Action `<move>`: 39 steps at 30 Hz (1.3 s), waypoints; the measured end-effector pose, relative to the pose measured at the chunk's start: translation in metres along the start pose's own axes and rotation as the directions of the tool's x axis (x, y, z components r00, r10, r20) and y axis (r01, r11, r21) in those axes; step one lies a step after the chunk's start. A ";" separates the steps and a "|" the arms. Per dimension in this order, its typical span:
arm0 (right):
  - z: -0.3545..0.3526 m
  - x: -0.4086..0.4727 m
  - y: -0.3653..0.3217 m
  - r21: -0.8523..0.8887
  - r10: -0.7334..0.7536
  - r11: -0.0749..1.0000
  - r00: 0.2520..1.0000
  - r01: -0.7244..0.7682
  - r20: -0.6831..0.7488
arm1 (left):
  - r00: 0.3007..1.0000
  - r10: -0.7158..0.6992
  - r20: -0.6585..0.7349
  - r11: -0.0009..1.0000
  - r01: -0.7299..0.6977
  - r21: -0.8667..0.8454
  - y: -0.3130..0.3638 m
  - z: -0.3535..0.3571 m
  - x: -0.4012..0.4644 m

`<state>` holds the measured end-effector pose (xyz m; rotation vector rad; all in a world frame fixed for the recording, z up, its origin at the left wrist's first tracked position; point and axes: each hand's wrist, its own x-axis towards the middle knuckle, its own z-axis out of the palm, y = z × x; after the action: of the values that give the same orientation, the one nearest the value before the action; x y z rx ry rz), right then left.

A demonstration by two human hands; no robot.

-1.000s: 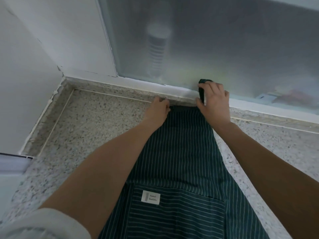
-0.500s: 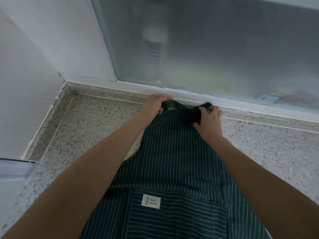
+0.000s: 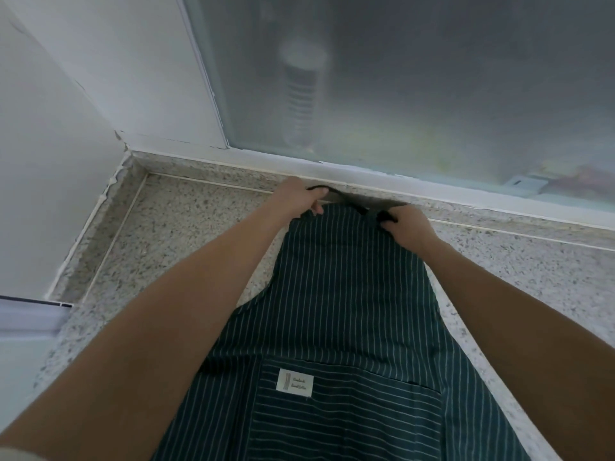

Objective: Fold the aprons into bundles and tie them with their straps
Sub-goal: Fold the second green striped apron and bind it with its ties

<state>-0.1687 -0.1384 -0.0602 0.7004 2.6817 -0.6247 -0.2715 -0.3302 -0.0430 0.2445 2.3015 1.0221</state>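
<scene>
Left fingers: curled fingers [image 3: 316, 202] of the left hand [image 3: 298, 199] pinch the left top corner of the dark green, white-pinstriped cloth apron [image 3: 346, 294], with the thin dark neck strap [image 3: 327, 188] running out from under them.
Right fingers: those of the right hand [image 3: 411, 227] are bent inward round a bunched dark bit of the neck strap at the apron's right top corner; the fingertips themselves are mostly hidden by the back of the hand.
Apron: lies flat and lengthwise on the speckled grey-white stone countertop [image 3: 186, 234], its narrow bib end farthest from the person and its wide part running off the bottom edge of the view.
Bib edge: slightly raised and rumpled between the two hands, just short of the countertop's back edge.
Neck strap: arcs from the left hand across to the right hand, beyond the bib edge, close against the base of the window.
Pocket: a wide pocket with horizontal stripes [image 3: 349, 420] sits on the apron's lower part, its top hem below the bib.
Label: a small white rectangular cloth label [image 3: 295, 382] is sewn just under the pocket's top hem, left of the apron's middle; its print is too small to read.
Forearms: both bare forearms stretch over the apron's sides, the left one covering part of its left edge.
Window: a frosted glass window pane in a white frame [image 3: 432, 94] stands beyond the apron's bib end, blurred shapes showing through it.
Wall: a plain white wall [image 3: 50, 128] meets the countertop to the left of the apron.
</scene>
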 end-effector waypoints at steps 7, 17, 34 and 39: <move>0.003 0.002 0.006 0.694 0.319 0.672 0.947 -0.259 0.044 | 0.962 -0.209 -0.175 0.930 0.140 -0.340 -0.022 0.009 0.005; 0.025 -0.066 -0.034 0.275 0.130 0.961 0.827 0.031 -0.547 | 0.992 -0.012 -0.124 0.997 0.021 0.072 -0.059 0.002 -0.059; 0.162 -0.255 -0.114 -0.204 -0.076 0.978 0.982 0.040 -0.171 | 0.970 -0.232 -0.071 0.945 0.243 0.221 -0.223 -0.052 -0.230; 0.193 -0.296 -0.127 -0.174 0.083 0.982 0.996 -0.076 0.035 | 0.983 -0.176 0.045 0.984 0.174 0.050 -0.236 -0.051 -0.270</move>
<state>0.0461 -0.4460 -0.0700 0.7335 2.6149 -0.3767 -0.0680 -0.6293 -0.0653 0.0822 2.2589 0.8670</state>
